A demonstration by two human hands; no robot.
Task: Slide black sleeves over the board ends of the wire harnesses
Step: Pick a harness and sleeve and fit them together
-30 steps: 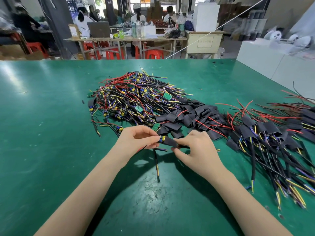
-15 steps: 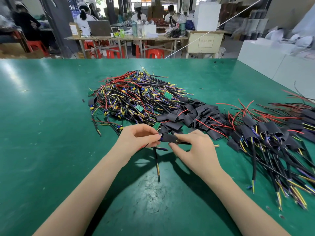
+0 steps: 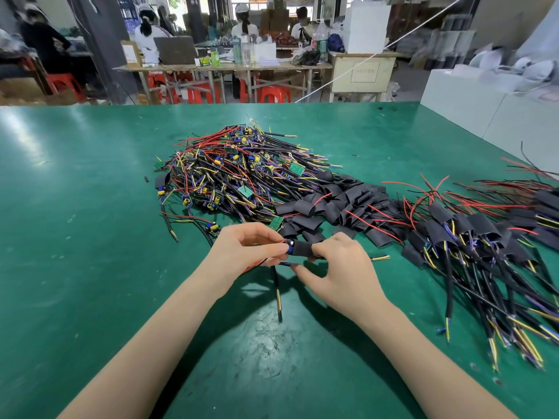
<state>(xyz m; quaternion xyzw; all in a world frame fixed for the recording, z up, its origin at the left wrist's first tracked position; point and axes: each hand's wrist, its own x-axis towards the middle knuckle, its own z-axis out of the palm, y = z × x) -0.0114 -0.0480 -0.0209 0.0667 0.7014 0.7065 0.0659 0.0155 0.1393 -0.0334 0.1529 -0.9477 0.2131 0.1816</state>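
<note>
Left hand (image 3: 248, 252) pinched the blue-capped board end (image 3: 291, 247); right hand (image 3: 338, 267) held the flat black sleeve (image 3: 303, 248) half over it, above near bench (image 3: 90, 267). Risk: components snagging, sleeve buckling.

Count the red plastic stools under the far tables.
5 at least: one red stool at far left, one by the laptop table, two mid-table, one rightmost. Table legs may hide more.
</note>
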